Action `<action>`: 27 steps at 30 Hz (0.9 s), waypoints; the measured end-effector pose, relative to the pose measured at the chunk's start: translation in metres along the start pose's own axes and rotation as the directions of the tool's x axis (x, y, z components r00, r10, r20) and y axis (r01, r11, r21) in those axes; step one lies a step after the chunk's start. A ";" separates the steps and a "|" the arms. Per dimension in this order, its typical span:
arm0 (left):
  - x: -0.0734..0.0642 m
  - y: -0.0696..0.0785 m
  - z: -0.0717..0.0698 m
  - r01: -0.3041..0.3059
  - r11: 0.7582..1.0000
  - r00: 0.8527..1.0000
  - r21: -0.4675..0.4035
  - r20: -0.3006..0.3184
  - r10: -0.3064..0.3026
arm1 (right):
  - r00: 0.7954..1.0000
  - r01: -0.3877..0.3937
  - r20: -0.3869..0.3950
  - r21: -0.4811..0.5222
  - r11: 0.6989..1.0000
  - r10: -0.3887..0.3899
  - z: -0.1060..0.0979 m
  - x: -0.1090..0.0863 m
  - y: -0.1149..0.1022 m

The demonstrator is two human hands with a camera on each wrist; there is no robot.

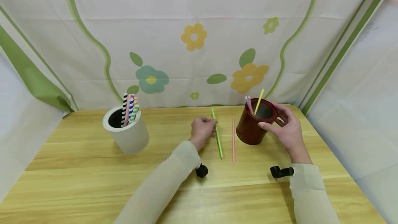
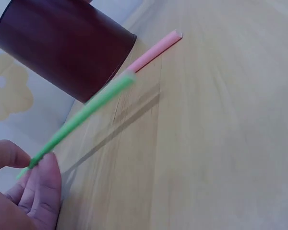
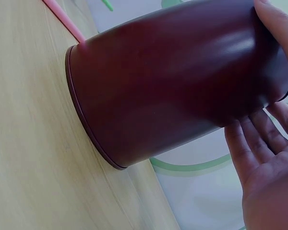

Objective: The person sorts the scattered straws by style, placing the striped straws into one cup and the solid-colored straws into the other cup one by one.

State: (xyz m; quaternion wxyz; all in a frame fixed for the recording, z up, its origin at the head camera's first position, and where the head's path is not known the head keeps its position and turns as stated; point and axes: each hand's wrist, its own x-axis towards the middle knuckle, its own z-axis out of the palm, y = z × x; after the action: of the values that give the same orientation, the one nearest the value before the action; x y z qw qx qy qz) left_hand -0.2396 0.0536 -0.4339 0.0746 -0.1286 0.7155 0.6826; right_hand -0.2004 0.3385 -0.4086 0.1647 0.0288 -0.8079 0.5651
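My left hand (image 1: 202, 130) pinches a plain green straw (image 1: 219, 143) near its far end, between thumb and fingers. In the left wrist view the green straw (image 2: 89, 111) is raised off the table, its shadow lying apart from it. A pink straw (image 1: 233, 141) lies on the table just right of it. My right hand (image 1: 290, 130) holds the upper right side of a dark red cup (image 1: 251, 130), thumb on the near side and fingers around the back. The cup stands upright, with a yellow straw (image 1: 259, 100) and pink and blue straws (image 1: 249, 103) leaning inside.
On the left stands a white cup (image 1: 133, 140) with several striped straws (image 1: 131, 108) in it. A flowered curtain (image 1: 174, 30) hangs behind the wooden table (image 1: 77, 168). Black wrist mounts (image 1: 202, 171) stick out from both sleeves.
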 end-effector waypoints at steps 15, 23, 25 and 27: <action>-0.005 -0.004 -0.014 0.023 0.966 1.000 -0.259 0.020 -0.019 | 1.000 -0.010 0.007 -0.017 1.000 0.010 -0.001 -0.001 0.002; -0.008 -0.002 -0.018 0.036 0.952 0.999 -0.305 0.033 -0.028 | 1.000 -0.016 0.001 -0.011 1.000 0.016 0.000 -0.001 0.000; -0.010 -0.001 -0.019 0.031 0.948 0.999 -0.315 0.034 -0.021 | 1.000 -0.014 -0.001 -0.009 1.000 0.014 0.000 -0.001 -0.001; -0.012 -0.001 -0.020 0.024 0.945 0.999 -0.325 0.038 -0.012 | 1.000 -0.011 -0.002 -0.010 1.000 0.011 0.000 -0.001 -0.001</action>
State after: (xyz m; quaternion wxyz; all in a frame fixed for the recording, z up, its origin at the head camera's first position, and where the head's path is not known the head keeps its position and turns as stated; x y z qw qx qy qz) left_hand -0.2263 0.0347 -0.4301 0.0712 -0.1335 0.5904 0.7928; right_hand -0.1994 0.3381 -0.4082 0.1624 0.0231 -0.8107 0.5621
